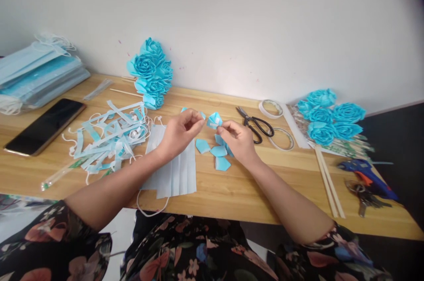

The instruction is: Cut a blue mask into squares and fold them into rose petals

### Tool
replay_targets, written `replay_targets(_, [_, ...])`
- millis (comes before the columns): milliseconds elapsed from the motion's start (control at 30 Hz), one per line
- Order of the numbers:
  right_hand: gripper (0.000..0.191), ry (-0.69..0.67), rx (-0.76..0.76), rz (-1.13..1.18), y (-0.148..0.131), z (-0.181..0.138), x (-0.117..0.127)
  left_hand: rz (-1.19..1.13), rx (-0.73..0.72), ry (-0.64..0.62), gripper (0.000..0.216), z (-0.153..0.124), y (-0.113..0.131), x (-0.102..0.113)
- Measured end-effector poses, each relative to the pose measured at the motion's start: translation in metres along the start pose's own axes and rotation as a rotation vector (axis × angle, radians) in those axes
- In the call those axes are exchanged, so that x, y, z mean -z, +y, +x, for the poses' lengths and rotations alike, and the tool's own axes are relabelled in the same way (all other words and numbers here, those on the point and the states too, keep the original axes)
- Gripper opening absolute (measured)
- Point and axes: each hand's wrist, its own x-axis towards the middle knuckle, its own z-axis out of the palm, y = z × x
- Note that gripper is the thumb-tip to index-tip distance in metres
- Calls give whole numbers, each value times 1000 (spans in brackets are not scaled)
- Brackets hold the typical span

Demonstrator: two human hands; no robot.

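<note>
Between thumb and finger of my right hand (pixel 239 139) is a small blue petal (pixel 214 118), held upright, with a whitish patch on its face. My left hand (pixel 183 131) is closed in a pinch just left of that petal, apart from it; what its fingertips hold, if anything, is too small to make out. Several loose blue petals (pixel 222 164) lie on the table below my hands, some partly covered by my right hand. Under my left wrist rest flat pleated face masks (pixel 175 170), an ear loop hanging over the table's front edge.
Black-handled scissors (pixel 261 125) and tape rolls (pixel 270 108) lie to the right. Farther right are blue flowers (pixel 321 115), wooden sticks (pixel 327 181), a glue gun (pixel 367 177) and keys (pixel 367 199). Leftward are mask scraps (pixel 109 135), a phone (pixel 46 126), stacked masks (pixel 39 77) and more flowers (pixel 150 71).
</note>
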Motion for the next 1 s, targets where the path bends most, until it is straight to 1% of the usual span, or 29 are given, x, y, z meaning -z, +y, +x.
replay_targets(100, [16,17,89,-91,-1,-1,-2,115,-61,-129,17,-4,1,-2])
replay_targets(200, [15,14,164,-157,-1,-3,-3,198,-61,-182,13,-6,-5,-5])
replay_targets(367, [15,38,223,-226,0,-4,-5,226,-17,-141,14,-5,-14,-6])
replay_targets(567, [15,53,301,-300,3,-5,-6,278,-110,-139,11,-5,-11,-6])
replay_targets(733, [14,59,314,-323,3,-5,-7,294,-75,-97,13,-6,-13,-6])
replay_targets(1000, [15,58,367,-349,2,-5,-9,263,-110,-109,14,-6,-13,-7])
